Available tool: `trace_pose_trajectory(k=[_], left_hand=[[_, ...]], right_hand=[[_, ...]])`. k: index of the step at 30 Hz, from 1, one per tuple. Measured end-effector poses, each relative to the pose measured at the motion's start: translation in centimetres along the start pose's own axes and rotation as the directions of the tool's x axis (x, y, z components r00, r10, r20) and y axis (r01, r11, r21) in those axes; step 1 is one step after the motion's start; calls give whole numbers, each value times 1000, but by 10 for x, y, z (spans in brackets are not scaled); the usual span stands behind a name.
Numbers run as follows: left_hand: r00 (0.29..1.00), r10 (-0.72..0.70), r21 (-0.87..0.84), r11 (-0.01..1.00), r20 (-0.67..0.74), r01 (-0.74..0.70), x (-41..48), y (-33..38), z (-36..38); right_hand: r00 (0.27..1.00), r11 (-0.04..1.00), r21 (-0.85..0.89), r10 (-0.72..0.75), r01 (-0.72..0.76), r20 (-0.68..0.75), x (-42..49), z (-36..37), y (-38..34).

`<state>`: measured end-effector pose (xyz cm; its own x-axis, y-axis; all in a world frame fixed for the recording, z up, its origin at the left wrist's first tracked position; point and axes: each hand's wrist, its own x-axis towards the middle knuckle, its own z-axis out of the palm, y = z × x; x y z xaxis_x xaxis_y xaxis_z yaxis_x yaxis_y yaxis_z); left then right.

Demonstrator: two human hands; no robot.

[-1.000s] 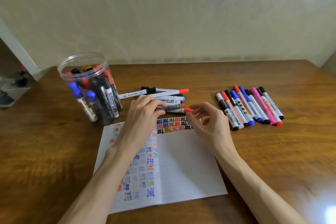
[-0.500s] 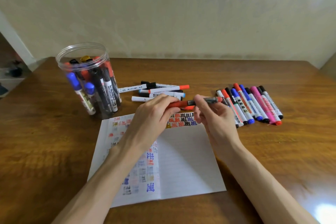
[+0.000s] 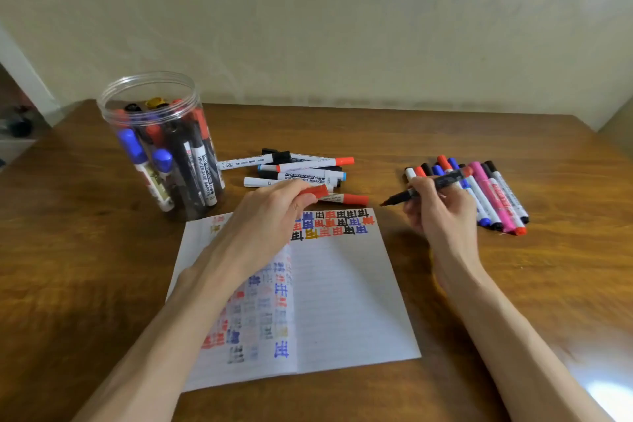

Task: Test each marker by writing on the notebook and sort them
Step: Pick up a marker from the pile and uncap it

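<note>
Right hand grips an uncapped marker; left hand pinches a red cap.
The marker tip hangs just off the top right corner of the open notebook, which lies on a brown wooden table. A jar, a pile and a row of markers lie beyond, against a beige wall.

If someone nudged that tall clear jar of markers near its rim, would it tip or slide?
It might tip: the jar stands tall, with markers leaning inside. Pushed low, it would likely slide on the smooth wooden table. Packed full, it is probably fairly heavy.
</note>
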<state>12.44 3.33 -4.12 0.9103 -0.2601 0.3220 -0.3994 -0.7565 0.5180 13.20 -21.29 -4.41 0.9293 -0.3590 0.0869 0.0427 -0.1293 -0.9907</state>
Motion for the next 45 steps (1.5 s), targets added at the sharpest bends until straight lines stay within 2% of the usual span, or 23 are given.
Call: trace_pose_trajectory(k=[4,10,19,24,29,32,38,45], left_hand=[[998,31,-17,999,51,-30,-1,3,6],[997,53,0,999,53,-53,-2,4,7],[998,23,-6,1000,63,-23,-3,3,5],[998,16,-16,1000,59,-15,-3,4,4],[998,15,-8,1000,58,-15,-3,3,5],[998,10,-6,1000,59,-10,-3,2,6],[998,12,-11,1000,59,-12,-2,3,6],[998,18,-4,1000,63,-17,-3,1,7]], right_hand=[[994,971,-223,-61,80,90,-2,2,3],[981,921,-354,-112,162,158,-1,3,9],[966,888,-402,-146,222,212,-5,5,11],[966,843,-475,-191,254,176,-2,4,14],[963,871,-420,-188,255,195,-2,5,14],[954,847,-451,-193,280,229,-3,7,15],[970,847,-477,-175,236,168,1,4,18],[969,886,-407,-155,222,192,-1,6,16]])
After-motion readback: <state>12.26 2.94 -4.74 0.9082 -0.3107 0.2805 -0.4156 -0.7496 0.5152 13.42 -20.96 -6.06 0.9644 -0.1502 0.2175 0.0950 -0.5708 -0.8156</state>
